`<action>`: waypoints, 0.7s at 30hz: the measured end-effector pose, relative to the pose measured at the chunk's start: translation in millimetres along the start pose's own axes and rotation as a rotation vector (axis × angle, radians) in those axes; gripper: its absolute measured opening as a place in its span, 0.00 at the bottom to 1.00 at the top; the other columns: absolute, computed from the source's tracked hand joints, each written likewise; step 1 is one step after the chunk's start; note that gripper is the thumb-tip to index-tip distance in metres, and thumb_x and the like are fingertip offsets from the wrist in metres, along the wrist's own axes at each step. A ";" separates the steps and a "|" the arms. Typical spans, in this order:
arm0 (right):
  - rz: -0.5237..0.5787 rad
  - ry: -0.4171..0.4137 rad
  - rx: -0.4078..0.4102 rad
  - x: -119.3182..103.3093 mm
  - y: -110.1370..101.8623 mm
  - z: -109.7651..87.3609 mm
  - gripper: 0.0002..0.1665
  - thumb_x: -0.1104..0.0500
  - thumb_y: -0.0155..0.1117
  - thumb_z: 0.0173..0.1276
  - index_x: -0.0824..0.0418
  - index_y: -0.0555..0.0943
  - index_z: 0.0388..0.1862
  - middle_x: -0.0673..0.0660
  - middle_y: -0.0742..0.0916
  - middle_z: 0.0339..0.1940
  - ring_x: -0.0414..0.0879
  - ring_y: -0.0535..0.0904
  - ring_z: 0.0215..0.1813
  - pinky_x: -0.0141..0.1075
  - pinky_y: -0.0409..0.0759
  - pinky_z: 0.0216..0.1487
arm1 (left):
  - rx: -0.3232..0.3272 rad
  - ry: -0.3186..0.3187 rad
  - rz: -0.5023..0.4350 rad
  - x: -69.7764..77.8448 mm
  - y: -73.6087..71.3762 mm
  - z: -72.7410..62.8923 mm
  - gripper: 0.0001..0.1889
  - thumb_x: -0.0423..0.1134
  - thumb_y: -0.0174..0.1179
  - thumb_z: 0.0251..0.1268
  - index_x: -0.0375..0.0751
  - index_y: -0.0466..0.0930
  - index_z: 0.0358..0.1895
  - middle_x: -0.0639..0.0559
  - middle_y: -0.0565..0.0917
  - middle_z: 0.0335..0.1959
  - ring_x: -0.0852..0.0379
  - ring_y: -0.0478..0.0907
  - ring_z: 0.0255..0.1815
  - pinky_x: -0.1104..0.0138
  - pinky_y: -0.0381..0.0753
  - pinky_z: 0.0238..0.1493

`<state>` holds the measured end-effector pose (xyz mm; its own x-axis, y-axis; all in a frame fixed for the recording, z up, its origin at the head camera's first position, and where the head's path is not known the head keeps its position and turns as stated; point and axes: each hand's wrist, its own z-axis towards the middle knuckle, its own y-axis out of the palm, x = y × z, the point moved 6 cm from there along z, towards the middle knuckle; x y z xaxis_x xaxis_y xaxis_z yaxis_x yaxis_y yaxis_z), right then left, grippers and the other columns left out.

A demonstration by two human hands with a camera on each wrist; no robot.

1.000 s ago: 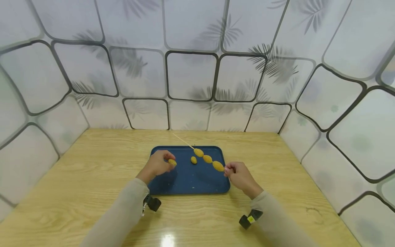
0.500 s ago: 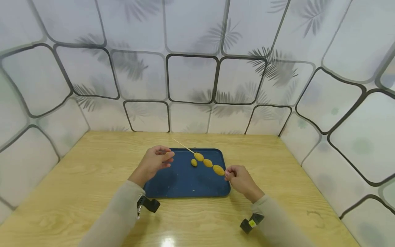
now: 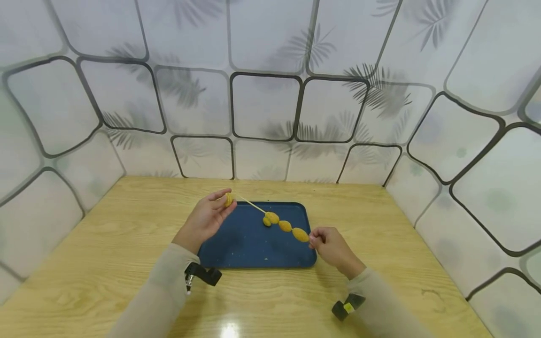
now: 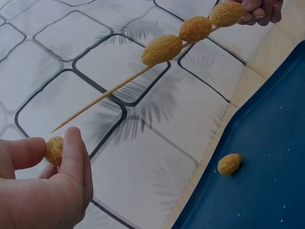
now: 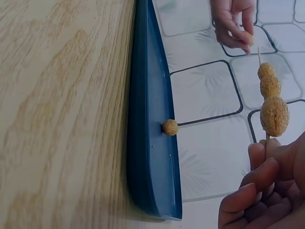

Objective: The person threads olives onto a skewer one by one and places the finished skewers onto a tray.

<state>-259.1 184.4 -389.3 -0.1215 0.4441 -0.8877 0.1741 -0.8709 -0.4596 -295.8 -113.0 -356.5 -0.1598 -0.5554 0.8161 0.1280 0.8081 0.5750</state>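
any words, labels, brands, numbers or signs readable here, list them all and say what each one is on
None can be read.
Yellow patch on the black band at the right wrist: too small to tell whether anything is printed on it.
Stick, yellow pieces and blue tray: no lettering seen.
Wall: only lines and leaf shapes.

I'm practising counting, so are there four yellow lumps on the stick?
No, the left wrist view shows three yellow lumps on the stick, its pointed end bare.

Blue tray [image 3: 253,249] on wood-grain table [image 3: 139,230]
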 end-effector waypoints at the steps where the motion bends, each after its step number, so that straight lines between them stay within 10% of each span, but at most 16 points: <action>1: 0.002 -0.014 -0.009 -0.2 0.5 -0.6 0.09 0.71 0.51 0.74 0.73 0.77 0.34 0.56 0.81 0.27 0.48 0.72 0.29 0.31 0.69 0.25 | -0.004 -0.002 -0.024 0.0 -0.4 0.0 0.22 0.27 0.36 0.79 0.31 0.54 0.72 0.43 0.64 0.53 0.58 0.76 0.46 0.71 0.73 0.59; 8: -0.001 -0.077 -0.071 1.6 3.6 -2.3 0.08 0.73 0.51 0.73 0.75 0.77 0.34 0.55 0.79 0.25 0.43 0.69 0.25 0.29 0.68 0.23 | -0.012 0.029 -0.177 0.3 -5.2 0.0 0.09 0.25 0.41 0.77 0.38 0.69 0.50 0.47 0.74 0.44 0.55 0.77 0.45 0.66 0.75 0.58; 21: -0.044 -0.114 -0.061 -3.8 0.8 -5.3 0.08 0.73 0.53 0.72 0.74 0.77 0.32 0.55 0.80 0.25 0.44 0.71 0.27 0.30 0.70 0.24 | -0.030 0.145 -0.119 4.3 -4.2 -5.4 0.12 0.22 0.46 0.73 0.42 0.76 0.39 0.50 0.79 0.41 0.54 0.81 0.44 0.66 0.78 0.55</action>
<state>-253.4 183.1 -386.5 -0.2401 0.4517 -0.8593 0.2244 -0.8353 -0.5018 -291.8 -119.9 -355.1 -0.0331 -0.6707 0.7410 0.1465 0.7302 0.6674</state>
